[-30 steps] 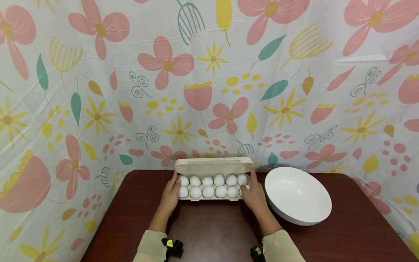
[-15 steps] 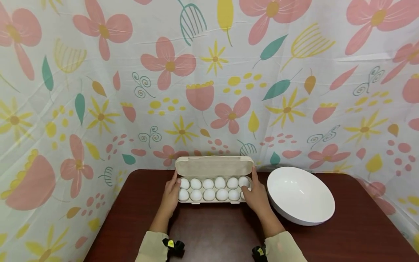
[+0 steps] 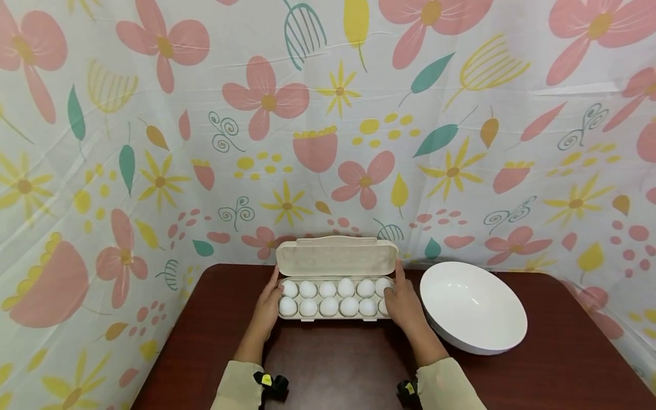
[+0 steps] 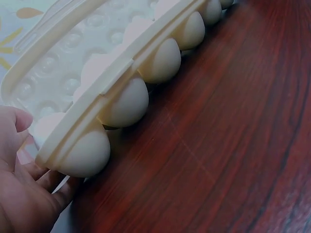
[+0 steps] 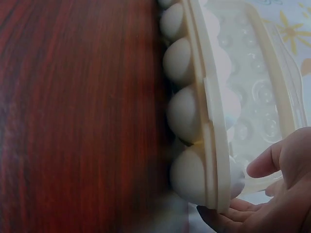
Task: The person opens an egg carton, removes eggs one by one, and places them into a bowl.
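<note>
A cream plastic egg carton (image 3: 335, 261) stands with its lid raised at the back of the table, two rows of white eggs (image 3: 328, 307) in its cups. My left hand (image 3: 266, 310) holds its left end; in the left wrist view the thumb (image 4: 22, 119) lies over the rim with fingers beneath. At the other end my right hand (image 3: 405, 304) grips the carton. Its thumb (image 5: 265, 162) sits above the end egg in the right wrist view, its fingers low around the end. Both hands partly hide the end eggs.
A large white bowl (image 3: 474, 307) stands on the dark red-brown table (image 3: 333, 364), just right of my right hand. Behind the table hangs a floral cloth (image 3: 318, 188). Black wrist cameras (image 3: 274, 386) sit at both cuffs.
The lid has swung further up and back, showing more of its inside. The eggs appear slightly lower in view. Both hands stay at the carton's ends; the whole view shifts a little.
</note>
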Demonstrator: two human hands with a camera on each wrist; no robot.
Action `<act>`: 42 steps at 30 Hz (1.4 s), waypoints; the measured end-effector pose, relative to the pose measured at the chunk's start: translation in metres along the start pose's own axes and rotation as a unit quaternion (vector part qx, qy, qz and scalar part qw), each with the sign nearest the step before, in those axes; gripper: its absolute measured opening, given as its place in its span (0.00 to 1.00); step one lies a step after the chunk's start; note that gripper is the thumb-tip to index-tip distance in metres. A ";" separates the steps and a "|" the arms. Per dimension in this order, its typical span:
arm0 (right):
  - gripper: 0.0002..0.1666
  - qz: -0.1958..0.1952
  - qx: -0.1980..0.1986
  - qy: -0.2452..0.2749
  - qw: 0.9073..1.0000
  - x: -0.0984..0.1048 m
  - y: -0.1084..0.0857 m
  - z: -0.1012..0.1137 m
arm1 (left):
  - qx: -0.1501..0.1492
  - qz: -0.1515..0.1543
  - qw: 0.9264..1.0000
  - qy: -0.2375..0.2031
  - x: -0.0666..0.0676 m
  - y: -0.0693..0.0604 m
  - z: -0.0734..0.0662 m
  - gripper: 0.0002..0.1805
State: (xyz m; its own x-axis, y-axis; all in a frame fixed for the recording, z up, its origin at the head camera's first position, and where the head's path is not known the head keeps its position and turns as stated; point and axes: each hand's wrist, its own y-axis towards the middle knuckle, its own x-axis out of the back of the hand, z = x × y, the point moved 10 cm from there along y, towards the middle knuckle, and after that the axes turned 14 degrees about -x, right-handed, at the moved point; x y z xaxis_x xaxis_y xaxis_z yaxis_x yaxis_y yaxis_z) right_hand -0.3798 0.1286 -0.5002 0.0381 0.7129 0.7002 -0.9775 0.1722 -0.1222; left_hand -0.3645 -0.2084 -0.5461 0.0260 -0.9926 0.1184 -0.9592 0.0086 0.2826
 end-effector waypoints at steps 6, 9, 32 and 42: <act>0.44 0.012 -0.005 0.000 1.000 -0.004 0.003 -0.003 | 0.006 -0.007 1.000 0.029 0.004 0.001 0.001 0.30; 0.44 0.016 -0.005 0.004 1.000 -0.007 0.002 -0.006 | 0.010 -0.006 1.000 0.016 0.004 0.000 0.004 0.31; 0.43 -0.005 0.031 0.028 0.999 -0.002 -0.002 -0.016 | 0.006 -0.009 1.000 -0.029 0.012 -0.004 0.012 0.38; 0.45 -0.006 0.018 0.038 0.999 -0.002 -0.002 -0.018 | 0.021 -0.001 1.000 -0.022 0.010 -0.005 0.016 0.41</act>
State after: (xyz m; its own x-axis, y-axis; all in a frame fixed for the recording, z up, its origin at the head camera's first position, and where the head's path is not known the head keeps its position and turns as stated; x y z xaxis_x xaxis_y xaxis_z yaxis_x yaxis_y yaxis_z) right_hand -0.3737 0.1393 -0.5136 0.0646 0.7610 0.6455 -0.9836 0.1579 -0.0877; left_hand -0.3645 -0.2205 -0.5619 0.0163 -0.9969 0.0765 -0.9700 0.0028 0.2430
